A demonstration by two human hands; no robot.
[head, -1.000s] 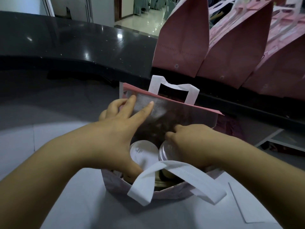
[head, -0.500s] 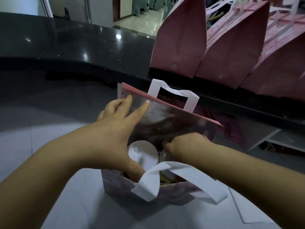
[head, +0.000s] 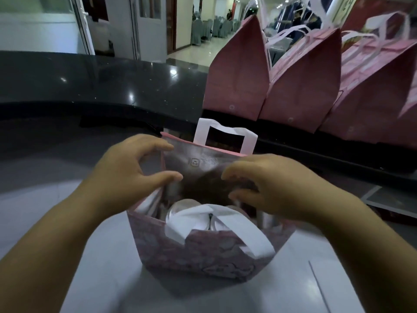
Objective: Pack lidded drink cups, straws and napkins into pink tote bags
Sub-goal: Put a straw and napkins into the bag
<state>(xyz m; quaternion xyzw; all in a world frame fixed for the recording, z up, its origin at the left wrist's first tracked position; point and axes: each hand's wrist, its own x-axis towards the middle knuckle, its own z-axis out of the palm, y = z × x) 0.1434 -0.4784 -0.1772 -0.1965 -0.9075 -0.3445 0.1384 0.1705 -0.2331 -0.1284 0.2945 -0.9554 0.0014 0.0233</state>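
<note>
Head view: our left hand (head: 135, 168) pinches the pink tote bag (head: 203, 256) at its left edge. Our right hand (head: 270, 184) curls at the right edge, grip unclear. The lidded cups (head: 182, 204) sit below, between both hands.

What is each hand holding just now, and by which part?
The left hand pinches the tote bag by its upper left side edge. The right hand curls at the right side; its grip is hidden.
</note>
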